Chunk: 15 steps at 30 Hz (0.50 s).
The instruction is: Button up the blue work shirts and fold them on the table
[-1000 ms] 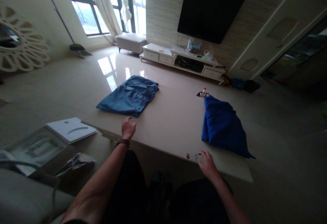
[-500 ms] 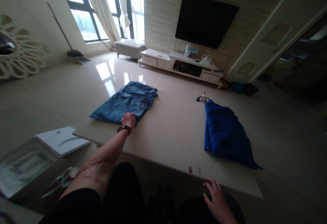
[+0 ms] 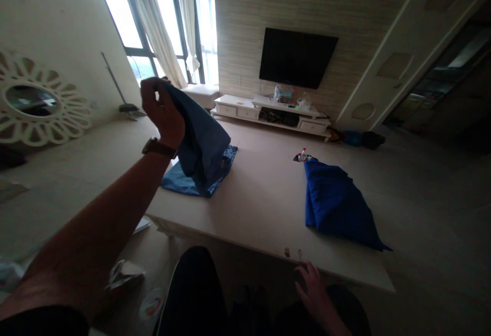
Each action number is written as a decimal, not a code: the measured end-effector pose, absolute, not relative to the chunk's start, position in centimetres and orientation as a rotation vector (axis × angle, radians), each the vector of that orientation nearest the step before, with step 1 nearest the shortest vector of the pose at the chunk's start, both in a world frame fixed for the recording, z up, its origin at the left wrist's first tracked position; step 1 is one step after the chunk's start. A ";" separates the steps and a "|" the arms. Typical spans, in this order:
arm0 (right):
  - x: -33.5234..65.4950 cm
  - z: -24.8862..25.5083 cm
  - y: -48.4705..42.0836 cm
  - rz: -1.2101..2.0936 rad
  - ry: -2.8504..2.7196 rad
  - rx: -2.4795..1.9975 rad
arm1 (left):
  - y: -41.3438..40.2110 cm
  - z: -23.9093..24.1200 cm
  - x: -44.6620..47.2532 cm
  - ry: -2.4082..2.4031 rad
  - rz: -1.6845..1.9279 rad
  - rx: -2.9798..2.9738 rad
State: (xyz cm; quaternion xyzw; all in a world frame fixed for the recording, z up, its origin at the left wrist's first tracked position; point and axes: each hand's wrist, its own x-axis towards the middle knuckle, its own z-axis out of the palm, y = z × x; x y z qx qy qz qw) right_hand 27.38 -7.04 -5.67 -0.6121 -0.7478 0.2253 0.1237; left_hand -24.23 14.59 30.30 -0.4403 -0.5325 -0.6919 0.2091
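My left hand (image 3: pixel 161 111), with a dark watch on its wrist, is raised above the table's left part. Its fingers are closed on one end of a greyish-blue garment (image 3: pixel 203 136), whose exact kind I cannot make out. The raised part slopes down from the fingers, while the rest lies on the white table (image 3: pixel 261 198). My right hand (image 3: pixel 312 282) rests by the table's front edge, fingers apart and holding nothing. Nearby on the tabletop are a small brown item (image 3: pixel 287 252) and a small clear one. Farther right lies a folded bright blue cloth (image 3: pixel 339 205).
Small bottles with red caps (image 3: pixel 303 155) stand behind the bright blue cloth. A low white TV cabinet (image 3: pixel 236 108) runs along the far wall under a television (image 3: pixel 297 57). On the floor at left are a crumpled bag (image 3: pixel 125 274) and a round lid-like item (image 3: pixel 151 303).
My left hand has risen from the garment's near edge up and to the left, lifting one end of it off the table. My right hand has barely moved. The camera view has tilted upward.
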 end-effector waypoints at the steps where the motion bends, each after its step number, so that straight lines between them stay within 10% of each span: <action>1: 26.8 -5.1 -6.9 0.670 -2.144 -1.737 | 12.9 32.0 -22.4 -1.475 -1.901 -1.309; 15: 14.2 8.9 -11.1 1.136 -1.530 -1.148 | -1.6 38.4 -4.1 -1.035 -1.499 -2.105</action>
